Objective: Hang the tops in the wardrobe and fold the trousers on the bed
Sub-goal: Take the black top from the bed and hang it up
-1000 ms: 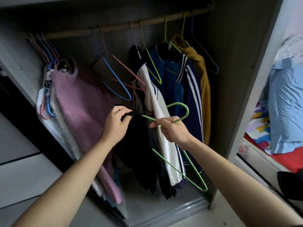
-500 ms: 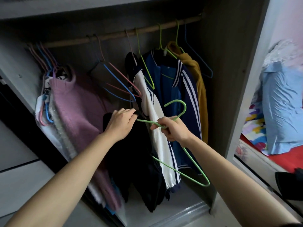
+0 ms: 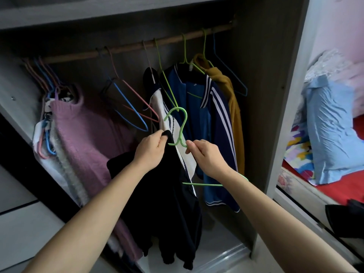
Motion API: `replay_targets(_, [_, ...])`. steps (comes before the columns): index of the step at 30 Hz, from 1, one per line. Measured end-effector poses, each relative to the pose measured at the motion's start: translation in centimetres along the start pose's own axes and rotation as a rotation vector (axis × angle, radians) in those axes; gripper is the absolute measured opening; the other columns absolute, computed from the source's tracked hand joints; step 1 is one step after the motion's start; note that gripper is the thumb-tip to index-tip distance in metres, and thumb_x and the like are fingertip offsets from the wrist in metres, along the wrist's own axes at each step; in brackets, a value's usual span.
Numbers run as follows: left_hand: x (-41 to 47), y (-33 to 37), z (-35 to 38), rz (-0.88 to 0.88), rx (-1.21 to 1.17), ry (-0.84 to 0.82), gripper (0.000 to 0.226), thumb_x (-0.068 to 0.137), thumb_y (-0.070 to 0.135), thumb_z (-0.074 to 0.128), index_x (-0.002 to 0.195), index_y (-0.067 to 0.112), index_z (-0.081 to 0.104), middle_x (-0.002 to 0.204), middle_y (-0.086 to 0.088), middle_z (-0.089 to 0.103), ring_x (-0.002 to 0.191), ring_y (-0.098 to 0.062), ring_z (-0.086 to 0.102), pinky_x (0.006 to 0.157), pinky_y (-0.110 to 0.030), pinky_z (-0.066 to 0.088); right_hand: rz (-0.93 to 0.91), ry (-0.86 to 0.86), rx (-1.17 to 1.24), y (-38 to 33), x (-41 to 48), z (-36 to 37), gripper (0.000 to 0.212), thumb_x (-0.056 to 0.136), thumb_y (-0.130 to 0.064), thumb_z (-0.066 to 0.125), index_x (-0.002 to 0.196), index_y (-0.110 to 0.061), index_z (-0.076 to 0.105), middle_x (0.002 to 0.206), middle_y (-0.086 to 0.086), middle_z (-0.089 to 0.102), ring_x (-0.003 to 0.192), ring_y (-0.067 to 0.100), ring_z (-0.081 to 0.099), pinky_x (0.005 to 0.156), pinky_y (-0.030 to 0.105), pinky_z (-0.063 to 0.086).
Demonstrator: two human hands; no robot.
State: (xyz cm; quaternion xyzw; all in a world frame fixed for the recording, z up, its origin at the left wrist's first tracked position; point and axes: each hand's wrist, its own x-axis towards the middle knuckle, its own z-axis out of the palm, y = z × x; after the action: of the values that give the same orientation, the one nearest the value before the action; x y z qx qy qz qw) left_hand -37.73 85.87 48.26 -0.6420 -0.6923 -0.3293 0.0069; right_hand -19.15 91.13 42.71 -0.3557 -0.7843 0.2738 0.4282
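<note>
At the far left of the wardrobe, a fuzzy mauve knitted jumper hangs from the round wooden rail. Beside it dangle bare wire hangers, blue and pink, thin and triangular. The left hand curls tight around a bunch of the black top, a soft matte cloth that droops in limp folds below the wrist, in front of the open wardrobe. The right hand pinches the sloping wire shoulder of a green hanger (its hook upright, below the rail and not on it). Behind hang a smooth blue track jacket with white stripes and a mustard top. Rightmost, a crinkled pale blue pillow lies on the red-sheeted bed.
</note>
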Motion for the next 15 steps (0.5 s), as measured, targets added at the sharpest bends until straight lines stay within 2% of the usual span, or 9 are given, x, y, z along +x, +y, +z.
replay_targets(2, [-0.1, -0.4, 0.0, -0.023, -0.021, 0.001, 0.027, 0.103, 0.022, 0.040, 0.078, 0.012, 0.046, 0.072, -0.007, 0.057, 0.083, -0.041, 0.058, 0.074, -0.047, 0.044, -0.154, 0.204, -0.171, 0.6, -0.9, -0.2, 0.025, 0.103, -0.034, 0.054, 0.103, -0.016, 0.070, 0.091, 0.000, 0.058, 0.083, 0.015, 0.056, 0.074, 0.034, 0.046])
replay_targets(4, [0.0, -0.7, 0.1, -0.064, -0.047, 0.025, 0.027, 0.103, 0.021, 0.040, 0.097, -0.001, 0.055, 0.092, -0.021, 0.065, 0.098, -0.042, 0.059, 0.083, -0.046, 0.044, -0.357, 0.379, -0.304, 1.0, -2.2, -0.1, 0.018, 0.100, -0.024, 0.060, 0.104, -0.010, 0.070, 0.091, 0.005, 0.057, 0.079, 0.021, 0.055, 0.067, 0.035, 0.044])
replay_targets(5, [0.1, -0.8, 0.0, -0.078, -0.057, 0.035, 0.031, 0.103, 0.022, 0.040, 0.106, -0.005, 0.055, 0.102, -0.024, 0.066, 0.102, -0.042, 0.058, 0.086, -0.046, 0.044, -0.430, 0.352, -0.318, 1.1, -2.8, 0.1, 0.019, 0.100, -0.024, 0.059, 0.104, -0.009, 0.070, 0.090, 0.005, 0.057, 0.077, 0.021, 0.056, 0.064, 0.037, 0.045])
replay_targets(7, [0.4, -0.7, 0.0, -0.069, -0.073, 0.044, 0.031, 0.103, 0.022, 0.041, 0.108, -0.005, 0.055, 0.100, -0.022, 0.066, 0.101, -0.041, 0.059, 0.086, -0.046, 0.044, -0.398, 0.122, -0.323, 1.2, -3.7, 0.7, 0.030, 0.100, -0.034, 0.056, 0.117, -0.011, 0.066, 0.096, 0.003, 0.060, 0.084, 0.021, 0.061, 0.067, 0.038, 0.051])
replay_targets(9, [0.4, -0.1, 0.2, -0.032, -0.075, 0.050, 0.025, 0.102, 0.021, 0.041, 0.086, 0.008, 0.055, 0.075, -0.008, 0.062, 0.089, -0.040, 0.059, 0.074, -0.043, 0.043, -0.270, -0.119, -0.388, 1.1, -3.9, 1.6, 0.050, 0.100, -0.045, 0.054, 0.138, -0.012, 0.055, 0.114, 0.003, 0.061, 0.102, 0.022, 0.061, 0.084, 0.039, 0.052])
replay_targets(10, [0.4, 0.3, 0.3, -0.010, -0.067, 0.056, 0.027, 0.102, 0.020, 0.042, 0.075, 0.017, 0.049, 0.064, 0.001, 0.054, 0.082, -0.041, 0.057, 0.067, -0.041, 0.039, -0.251, -0.195, -0.416, 1.1, -3.8, 2.0, 0.054, 0.099, -0.047, 0.054, 0.140, -0.011, 0.052, 0.121, 0.005, 0.060, 0.109, 0.023, 0.058, 0.092, 0.038, 0.049])
replay_targets(11, [0.4, 0.6, 0.4, 0.017, -0.054, 0.067, 0.030, 0.102, 0.020, 0.042, 0.071, 0.022, 0.042, 0.060, 0.006, 0.048, 0.079, -0.042, 0.056, 0.064, -0.040, 0.036, -0.272, -0.231, -0.412, 1.0, -3.7, 2.3, 0.052, 0.099, -0.045, 0.055, 0.136, -0.009, 0.054, 0.123, 0.006, 0.060, 0.111, 0.024, 0.057, 0.095, 0.039, 0.047])
replay_targets(12, [0.4, 0.9, 0.4, 0.031, -0.048, 0.075, 0.029, 0.102, 0.021, 0.042, 0.073, 0.021, 0.043, 0.061, 0.004, 0.050, 0.079, -0.042, 0.057, 0.064, -0.041, 0.038, -0.317, -0.230, -0.373, 0.7, -3.6, 2.4, 0.044, 0.098, -0.041, 0.058, 0.127, -0.007, 0.060, 0.119, 0.007, 0.061, 0.108, 0.025, 0.057, 0.095, 0.039, 0.046])
replay_targets(15, [0.6, 1.0, 0.5, 0.022, -0.027, 0.113, 0.025, 0.102, 0.022, 0.042, 0.102, 0.002, 0.058, 0.095, -0.020, 0.067, 0.096, -0.042, 0.060, 0.079, -0.047, 0.047, -0.377, -0.189, -0.201, 0.1, -3.9, 2.4, 0.023, 0.090, -0.028, 0.069, 0.095, -0.006, 0.061, 0.096, 0.004, 0.061, 0.086, 0.021, 0.056, 0.078, 0.033, 0.047])
